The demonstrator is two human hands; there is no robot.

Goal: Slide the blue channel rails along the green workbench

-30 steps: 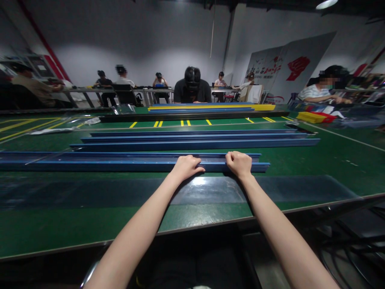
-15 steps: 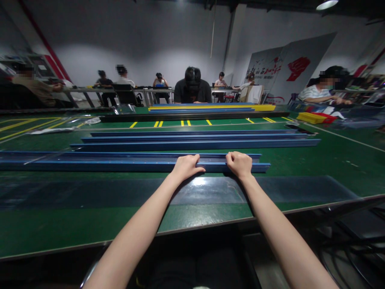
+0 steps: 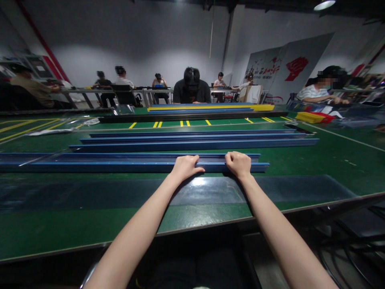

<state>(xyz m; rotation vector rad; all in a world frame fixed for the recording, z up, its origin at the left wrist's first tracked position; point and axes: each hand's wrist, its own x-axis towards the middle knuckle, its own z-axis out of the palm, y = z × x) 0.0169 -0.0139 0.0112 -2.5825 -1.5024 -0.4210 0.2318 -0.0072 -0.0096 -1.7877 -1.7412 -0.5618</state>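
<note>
A long blue rail lies lengthwise across the green table, its right end near the middle right. My left hand is curled over the rail's near edge, fingers closed on it. A short way to the right, my right hand grips the same rail near its right end, fingers wrapped over the top. A second blue rail lies directly behind and against the gripped one.
Further back lie three more blue rails and a black strip. A clear plastic sheet covers the table in front of my hands. A person in black sits opposite; others sit at tables behind and at right.
</note>
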